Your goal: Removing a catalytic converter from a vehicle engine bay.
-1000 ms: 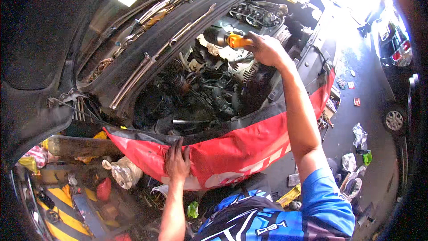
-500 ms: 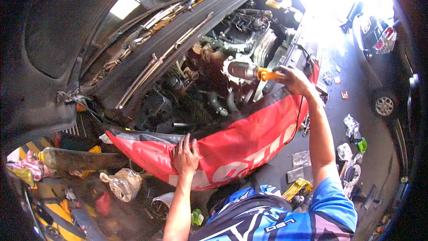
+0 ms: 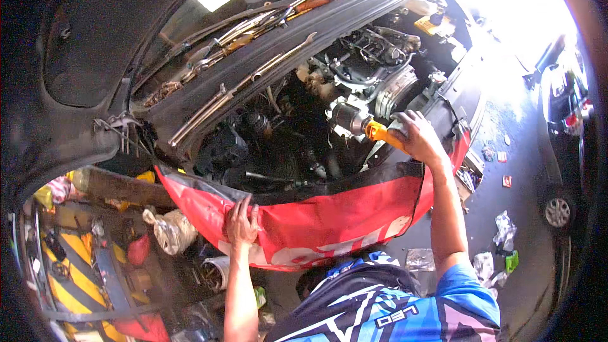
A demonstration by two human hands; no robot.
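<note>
My right hand (image 3: pixel 418 138) is wrapped round a yellow-bodied tool (image 3: pixel 384 133) with a grey, rounded metal head; its exact kind cannot be made out. The head points into the engine bay, up against a bright silver-white metal part (image 3: pixel 339 128) of the engine (image 3: pixel 373 57). My fingers hide the rear of the tool. On the red fender cover (image 3: pixel 316 231) along the car's front edge, my left hand (image 3: pixel 242 227) rests flat, fingers apart, holding nothing.
Long wrenches (image 3: pixel 244 88) lie along the cowl beneath the raised hood (image 3: pixel 82 57). More hand tools (image 3: pixel 285 16) sit behind them. Wrapped bundles (image 3: pixel 171 231), plastic bags (image 3: pixel 503 231) and a yellow-and-black striped panel (image 3: pixel 79 272) are around the floor. Another car (image 3: pixel 557 152) stands at right.
The view has shifted, so the scene sits differently in the picture. The tool in my right hand has tilted, its rear end now lower than its head. My left hand stays on the fender cover.
</note>
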